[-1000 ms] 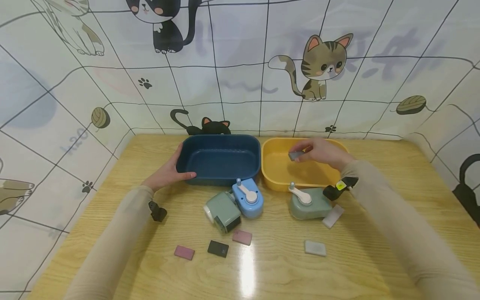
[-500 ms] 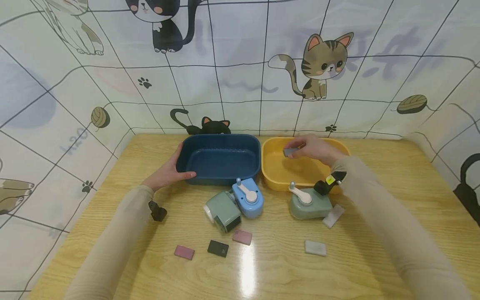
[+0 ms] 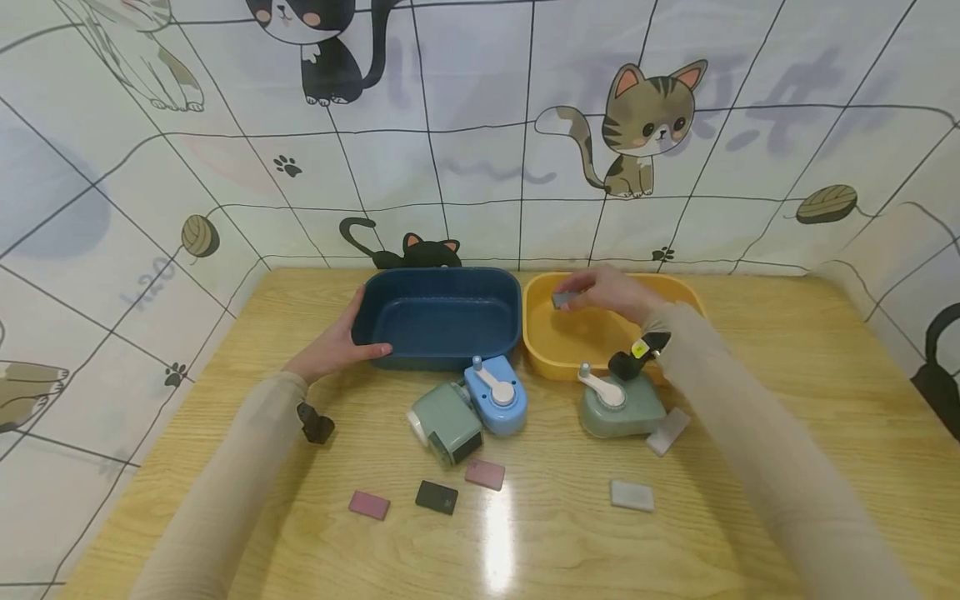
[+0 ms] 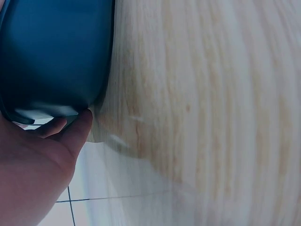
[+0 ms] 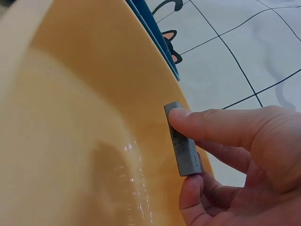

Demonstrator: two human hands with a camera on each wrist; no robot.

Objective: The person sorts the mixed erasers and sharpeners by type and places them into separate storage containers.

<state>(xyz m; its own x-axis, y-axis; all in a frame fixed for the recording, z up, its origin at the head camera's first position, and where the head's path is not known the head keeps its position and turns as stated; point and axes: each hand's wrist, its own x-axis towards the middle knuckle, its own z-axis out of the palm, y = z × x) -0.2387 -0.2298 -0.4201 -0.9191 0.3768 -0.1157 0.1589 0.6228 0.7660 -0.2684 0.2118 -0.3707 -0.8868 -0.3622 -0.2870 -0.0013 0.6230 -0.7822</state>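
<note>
My right hand (image 3: pixel 611 293) pinches a small grey rectangular block (image 5: pixel 182 149) between thumb and fingers, held over the left part of a yellow bin (image 3: pixel 551 367). In the right wrist view the block is tilted near the bin's wall. My left hand (image 3: pixel 333 343) rests against the left end of a dark blue bin (image 3: pixel 442 363), thumb along its front side and the other fingers extended at its left side. The left wrist view shows the thumb and fingertips (image 4: pixel 84 120) touching the outside of the blue bin. Nothing is seen inside the blue bin.
In front of the bins lie a blue crank pencil sharpener (image 3: pixel 498 398), a green one on its side (image 3: pixel 448 423) and another green one (image 3: pixel 622 408). Flat blocks lie nearer: two pink (image 3: pixel 369 505), a black (image 3: pixel 437 497) and two whitish (image 3: pixel 632 496). A cat-print cloth (image 3: pixel 480 167) stands behind.
My right hand has moved left and slightly back over the yellow bin, carrying the grey block. My left hand stays in place at the blue bin.
</note>
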